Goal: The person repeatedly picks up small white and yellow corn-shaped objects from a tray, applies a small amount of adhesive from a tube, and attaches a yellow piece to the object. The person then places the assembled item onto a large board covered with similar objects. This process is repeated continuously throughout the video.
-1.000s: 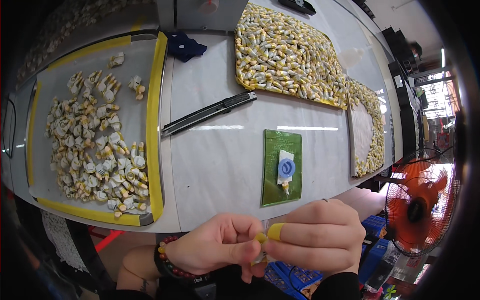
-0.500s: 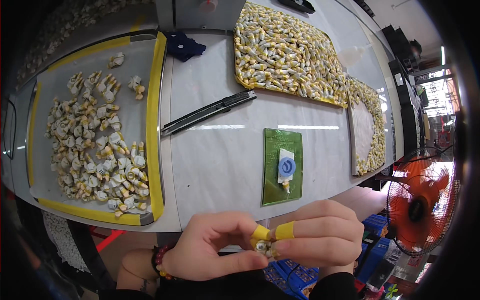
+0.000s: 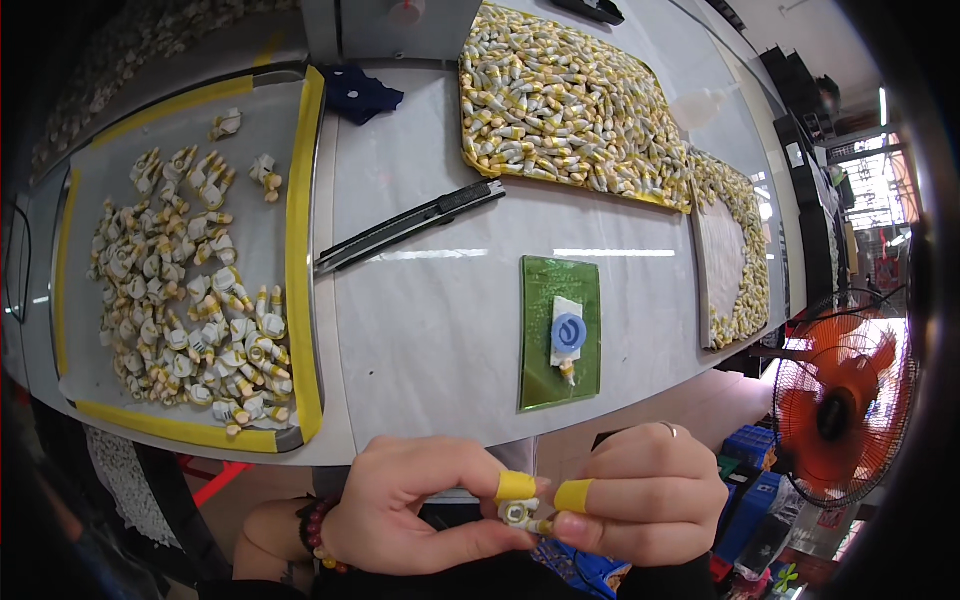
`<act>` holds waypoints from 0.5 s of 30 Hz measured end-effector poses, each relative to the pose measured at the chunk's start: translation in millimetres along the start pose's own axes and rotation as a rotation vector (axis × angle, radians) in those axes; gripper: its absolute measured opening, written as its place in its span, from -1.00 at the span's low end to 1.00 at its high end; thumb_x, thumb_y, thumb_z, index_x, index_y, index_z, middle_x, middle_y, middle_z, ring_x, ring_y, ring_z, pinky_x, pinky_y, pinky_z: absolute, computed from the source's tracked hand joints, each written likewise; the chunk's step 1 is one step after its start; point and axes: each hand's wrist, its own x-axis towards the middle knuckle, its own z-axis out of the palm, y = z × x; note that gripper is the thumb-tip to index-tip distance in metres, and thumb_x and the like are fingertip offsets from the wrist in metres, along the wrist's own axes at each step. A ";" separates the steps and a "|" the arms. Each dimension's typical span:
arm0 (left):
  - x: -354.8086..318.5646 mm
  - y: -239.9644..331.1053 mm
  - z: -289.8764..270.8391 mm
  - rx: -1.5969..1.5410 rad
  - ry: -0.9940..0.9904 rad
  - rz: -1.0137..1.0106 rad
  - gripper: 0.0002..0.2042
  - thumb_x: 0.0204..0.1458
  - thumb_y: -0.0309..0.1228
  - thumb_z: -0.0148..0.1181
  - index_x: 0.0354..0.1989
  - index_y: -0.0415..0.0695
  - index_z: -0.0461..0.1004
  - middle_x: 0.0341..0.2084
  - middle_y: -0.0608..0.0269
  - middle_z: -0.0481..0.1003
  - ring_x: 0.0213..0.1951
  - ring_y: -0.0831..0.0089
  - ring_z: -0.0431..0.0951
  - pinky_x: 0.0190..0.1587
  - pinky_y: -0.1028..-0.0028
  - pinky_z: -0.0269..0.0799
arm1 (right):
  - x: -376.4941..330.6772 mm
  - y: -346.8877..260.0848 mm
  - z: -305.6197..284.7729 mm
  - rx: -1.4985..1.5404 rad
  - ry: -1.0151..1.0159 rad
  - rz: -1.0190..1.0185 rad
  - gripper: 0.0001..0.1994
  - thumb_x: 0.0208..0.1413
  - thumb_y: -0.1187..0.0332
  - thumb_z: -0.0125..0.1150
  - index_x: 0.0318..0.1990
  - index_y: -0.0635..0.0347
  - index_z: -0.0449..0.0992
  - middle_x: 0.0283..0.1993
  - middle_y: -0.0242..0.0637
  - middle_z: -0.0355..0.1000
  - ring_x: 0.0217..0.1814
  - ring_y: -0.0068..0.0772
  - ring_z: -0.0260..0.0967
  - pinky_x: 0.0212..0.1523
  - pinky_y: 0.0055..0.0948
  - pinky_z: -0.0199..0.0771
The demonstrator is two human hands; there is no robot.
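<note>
My left hand [image 3: 415, 505] and my right hand [image 3: 645, 495] meet just below the table's front edge, both pinching one small white and yellow part [image 3: 520, 515] between them. A yellow finger cot covers one fingertip on each hand. A bead bracelet sits on my left wrist. On the table ahead of my hands lies a green mat [image 3: 560, 330] with a white piece and a blue round cap [image 3: 568, 332] on it.
A yellow-edged tray [image 3: 298, 250] at the left holds several white and yellow parts. Another tray [image 3: 480, 160] at the back and one [image 3: 700, 270] at the right are heaped with the same parts. A black utility knife [image 3: 410, 225] lies mid-table. An orange fan [image 3: 835, 415] stands at the right.
Both hands have stayed together below the table edge. The fingers have shifted slightly around the small part, turning it so more of it shows between the capped fingertips.
</note>
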 end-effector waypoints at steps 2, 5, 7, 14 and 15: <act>0.7 -2.1 1.6 -0.018 0.004 0.014 -0.74 -0.23 -0.61 0.39 -0.32 -0.38 0.50 -0.48 0.04 0.54 -0.46 0.41 0.56 -0.40 0.53 0.43 | -3.3 0.5 2.7 -0.032 0.034 -0.013 -0.89 -0.19 0.52 0.29 -0.43 0.27 0.55 -0.36 -0.23 0.47 -0.41 -0.39 0.40 -0.44 -0.52 0.45; 0.1 -3.9 2.0 0.042 -0.007 0.060 -0.72 -0.25 -0.59 0.40 -0.32 -0.39 0.49 -0.49 0.04 0.54 -0.47 0.41 0.54 -0.42 0.55 0.41 | 3.8 -6.3 -8.0 0.004 -0.062 0.060 -0.88 -0.18 0.51 0.28 -0.41 0.28 0.56 -0.35 -0.21 0.48 -0.42 -0.39 0.39 -0.42 -0.52 0.44; -1.0 -1.0 8.4 -0.034 0.069 -0.017 -0.75 -0.24 -0.58 0.40 -0.34 -0.32 0.53 -0.49 0.15 0.55 -0.47 0.49 0.56 -0.40 0.60 0.41 | 3.1 -1.7 -6.0 -0.022 -0.039 -0.012 -0.88 -0.17 0.50 0.28 -0.39 0.27 0.56 -0.35 -0.21 0.48 -0.43 -0.40 0.39 -0.41 -0.51 0.43; -7.5 -13.3 3.4 -0.381 0.055 -0.066 -0.70 -0.24 -0.70 0.35 -0.26 -0.36 0.49 -0.38 0.01 0.54 -0.30 0.36 0.58 -0.19 0.45 0.48 | -13.4 2.3 -53.8 -0.399 0.295 0.210 -0.87 -0.28 0.59 0.26 -0.47 0.25 0.52 -0.43 -0.28 0.45 -0.44 -0.36 0.40 -0.39 -0.43 0.41; -7.1 -12.5 5.3 -0.421 0.032 -0.089 -0.69 -0.24 -0.71 0.34 -0.25 -0.37 0.48 -0.36 -0.01 0.53 -0.27 0.34 0.58 -0.16 0.42 0.49 | -20.3 9.2 -69.3 -0.764 0.459 0.390 -0.95 -0.19 0.58 0.21 -0.50 0.28 0.48 -0.45 -0.28 0.45 -0.41 -0.41 0.39 -0.35 -0.53 0.36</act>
